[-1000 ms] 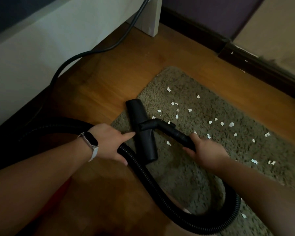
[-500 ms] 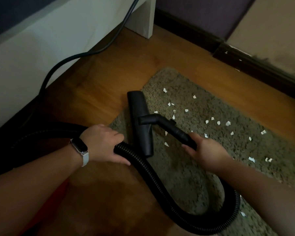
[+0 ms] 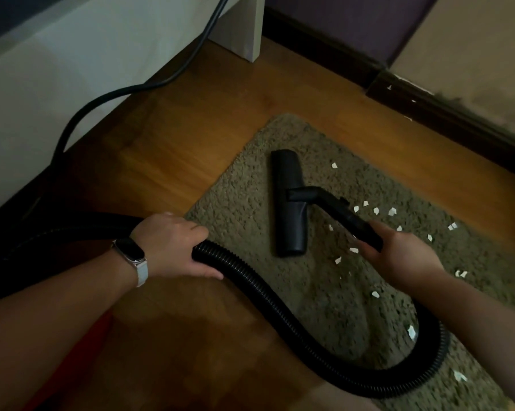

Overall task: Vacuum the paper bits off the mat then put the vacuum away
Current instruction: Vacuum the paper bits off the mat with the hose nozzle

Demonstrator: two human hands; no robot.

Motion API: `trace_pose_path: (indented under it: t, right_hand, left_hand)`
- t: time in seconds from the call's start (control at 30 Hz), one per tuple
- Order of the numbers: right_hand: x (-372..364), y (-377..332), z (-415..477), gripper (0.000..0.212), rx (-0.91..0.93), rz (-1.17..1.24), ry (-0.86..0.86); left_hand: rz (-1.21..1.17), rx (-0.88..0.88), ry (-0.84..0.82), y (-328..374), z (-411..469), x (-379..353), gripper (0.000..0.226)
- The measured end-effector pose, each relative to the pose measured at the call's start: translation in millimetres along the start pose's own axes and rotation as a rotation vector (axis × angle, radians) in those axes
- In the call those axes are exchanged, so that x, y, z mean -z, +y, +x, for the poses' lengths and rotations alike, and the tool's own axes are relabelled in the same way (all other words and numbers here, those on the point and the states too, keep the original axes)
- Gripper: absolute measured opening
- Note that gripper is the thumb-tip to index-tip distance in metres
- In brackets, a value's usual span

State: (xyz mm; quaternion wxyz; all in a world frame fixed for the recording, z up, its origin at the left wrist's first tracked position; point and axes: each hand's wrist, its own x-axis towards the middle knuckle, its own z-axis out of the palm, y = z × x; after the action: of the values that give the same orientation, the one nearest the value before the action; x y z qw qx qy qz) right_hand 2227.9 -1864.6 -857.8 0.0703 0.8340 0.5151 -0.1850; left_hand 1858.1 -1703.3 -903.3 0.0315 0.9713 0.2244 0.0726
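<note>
A black vacuum floor head point(image 3: 288, 203) lies flat on the shaggy olive mat point(image 3: 244, 185), near the mat's left part. Its black wand point(image 3: 343, 213) runs back to my right hand point(image 3: 398, 256), which grips the wand's end. A ribbed black hose point(image 3: 280, 310) loops from there across the mat and the floor to my left hand point(image 3: 173, 244), which grips the hose at the mat's left edge. Several white paper bits point(image 3: 392, 212) lie scattered on the mat right of the head and around my right hand.
A white furniture panel point(image 3: 72, 93) with a leg point(image 3: 244, 28) stands at the left, with a black cable point(image 3: 131, 90) running along its base. Dark skirting point(image 3: 446, 114) borders the wooden floor point(image 3: 173, 143) at the back right. Something red point(image 3: 81, 351) shows under my left arm.
The floor head has slid further onto the mat, to the right and away from me, over the nearest paper bits. My left hand moved from beside the head to gripping the hose.
</note>
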Motion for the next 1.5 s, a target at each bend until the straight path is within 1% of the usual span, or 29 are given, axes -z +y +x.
trace_pose_path:
  t: [0.17,0.27,0.43,0.57,0.63,0.73,0.77,0.8,0.87,1.03,1.2,1.3,1.4,1.5]
  right_hand:
    - [-2,-8,6,0.037,-0.001,0.033,-0.01]
    - [-5,-33,10,0.038,0.062,0.037,-0.033]
    - [-9,-68,12,0.037,0.184,-0.03,-0.07]
    - [-7,-54,14,0.038,0.136,-0.026,-0.048]
    - [-7,-35,14,0.038,0.068,-0.012,-0.03]
    - [-8,-4,11,0.034,-0.047,0.053,-0.005]
    - [-9,5,9,0.033,-0.076,0.076,-0.005]
    - [-10,11,7,0.033,-0.099,0.1,-0.006]
    - [-14,17,4,0.032,-0.115,0.138,-0.007]
    - [-21,5,2,0.028,-0.084,0.151,0.003]
    - [-25,-15,-3,0.034,0.009,0.07,-0.03]
    - [-22,-16,-8,0.04,0.046,-0.001,-0.034]
    - [-19,-2,-11,0.039,0.029,-0.019,-0.028]
    - [-16,21,-14,0.039,-0.036,0.0,-0.013]
  left_hand:
    - [-0.004,0.044,0.004,0,6,2,0.065]
    - [0.005,0.035,0.001,0,7,2,0.063]
    - [0.033,-0.017,-0.027,1,2,-2,0.068]
    - [0.06,-0.032,-0.076,1,2,-4,0.07]
    - [0.103,-0.017,-0.166,5,4,-2,0.072]
    - [0.125,0.02,-0.479,12,8,-4,0.068]
    - [0.125,0.021,-0.552,14,10,-5,0.067]
    - [0.13,0.005,-0.584,17,11,-6,0.066]
    - [0.135,-0.047,-0.595,21,13,-12,0.065]
    - [0.137,-0.16,-0.656,41,23,-27,0.065]
    - [0.164,-0.224,-0.642,55,30,-29,0.068]
    - [0.129,-0.213,-0.603,63,31,-25,0.068]
    - [0.087,-0.171,-0.415,58,35,-12,0.069]
    - [0.047,-0.122,-0.222,46,40,-5,0.068]
